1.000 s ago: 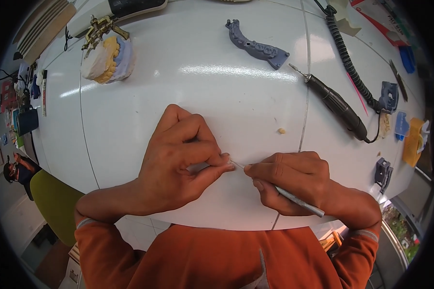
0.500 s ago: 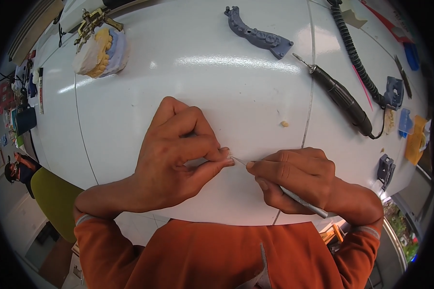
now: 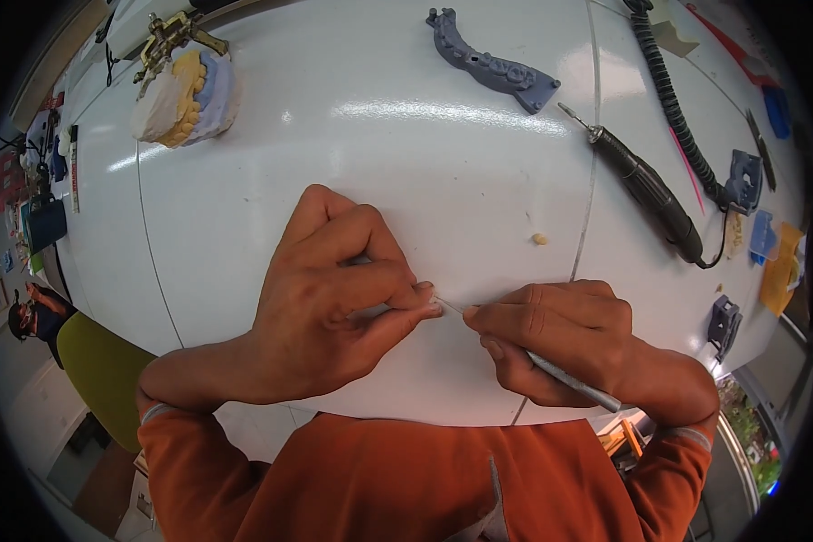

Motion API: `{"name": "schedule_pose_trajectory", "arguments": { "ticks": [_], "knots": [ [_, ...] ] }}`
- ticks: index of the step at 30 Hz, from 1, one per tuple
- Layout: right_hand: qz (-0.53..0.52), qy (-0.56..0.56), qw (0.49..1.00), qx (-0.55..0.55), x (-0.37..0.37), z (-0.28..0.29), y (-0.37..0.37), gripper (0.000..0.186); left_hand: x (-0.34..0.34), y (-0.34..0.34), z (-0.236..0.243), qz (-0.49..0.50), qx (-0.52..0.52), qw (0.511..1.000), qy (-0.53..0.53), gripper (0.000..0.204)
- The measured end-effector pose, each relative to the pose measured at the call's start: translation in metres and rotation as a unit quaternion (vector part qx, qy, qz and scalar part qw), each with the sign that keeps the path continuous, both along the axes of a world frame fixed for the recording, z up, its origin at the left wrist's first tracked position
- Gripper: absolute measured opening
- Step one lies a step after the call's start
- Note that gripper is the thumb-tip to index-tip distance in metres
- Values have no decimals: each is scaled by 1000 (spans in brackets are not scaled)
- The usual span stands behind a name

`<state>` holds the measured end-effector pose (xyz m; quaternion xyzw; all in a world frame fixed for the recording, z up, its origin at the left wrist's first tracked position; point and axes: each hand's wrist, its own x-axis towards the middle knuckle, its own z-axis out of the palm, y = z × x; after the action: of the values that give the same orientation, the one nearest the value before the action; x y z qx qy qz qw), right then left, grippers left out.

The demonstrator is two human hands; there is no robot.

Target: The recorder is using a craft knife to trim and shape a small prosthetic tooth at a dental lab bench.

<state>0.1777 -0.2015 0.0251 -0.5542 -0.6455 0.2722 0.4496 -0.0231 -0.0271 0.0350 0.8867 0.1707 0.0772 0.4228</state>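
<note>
Thumb and fingertips of my left hand (image 3: 339, 294) are pinched on a tiny whitish piece (image 3: 434, 299), mostly covered by the fingers; its kind is too small to make out. My right hand (image 3: 556, 339) grips a slim metal hand instrument (image 3: 576, 383) like a pen. Its thin tip points left and reaches the whitish piece, or nearly so; whether they touch I cannot tell. Both hands are low over the white table (image 3: 352, 163), close to its near edge. Beyond my right hand lies a small yellowish tooth-shaped bit (image 3: 539, 239).
A plaster dental model on a brass articulator (image 3: 188, 99) stands far left. At the back lies a grey dental arch model (image 3: 495, 65). A black rotary handpiece (image 3: 650, 191) with its coiled cord (image 3: 673, 99) is on the right, near small grey parts (image 3: 724, 327). Another person (image 3: 38, 312) is far left.
Both hands keep nearly the same pose, with the instrument still at the pinched piece. Things on the table appear shifted slightly in the picture, as if the view had moved a little.
</note>
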Motion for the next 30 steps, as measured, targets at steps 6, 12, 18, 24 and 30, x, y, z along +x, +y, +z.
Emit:
{"name": "schedule_pose_trajectory", "arguments": {
  "ticks": [6,12,18,24,30],
  "knots": [
    [2,-32,999,18,-2,2,1,31,0,-1,-1,5,-2,1000,-4,20],
    [-6,-28,999,28,-4,-1,-1,32,0,-1,-2,2,-2,1000,-8,20],
    [-22,23,999,25,-2,-1,-2,31,-1,1,-1,-2,1,1000,-1,21],
    [-16,-9,999,35,-3,0,-1,29,-1,0,-3,1,4,1000,-16,22],
    [-12,1,999,46,-4,-5,-1,30,-1,0,-3,-1,8,1000,-21,24]
  ]
}}
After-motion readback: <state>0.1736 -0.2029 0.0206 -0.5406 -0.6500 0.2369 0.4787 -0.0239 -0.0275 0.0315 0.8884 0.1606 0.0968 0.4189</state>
